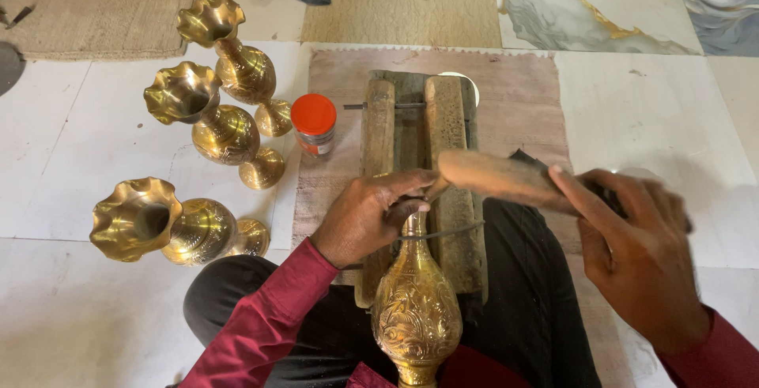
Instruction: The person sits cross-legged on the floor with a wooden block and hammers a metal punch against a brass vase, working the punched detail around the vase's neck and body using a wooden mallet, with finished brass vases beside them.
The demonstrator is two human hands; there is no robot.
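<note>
White floor tiles and a worn mat lie under my work. My left hand (371,214) is curled around the narrow neck of a brass vase (417,309) lying on a wooden block (447,119) at the mat's near edge. My right hand (632,254) grips a wooden mallet (494,176), its head above the block. An orange-lidded jar (315,123) stands by the mat's left edge, and three finished vases (225,119) lie on the tiles beyond it.
</note>
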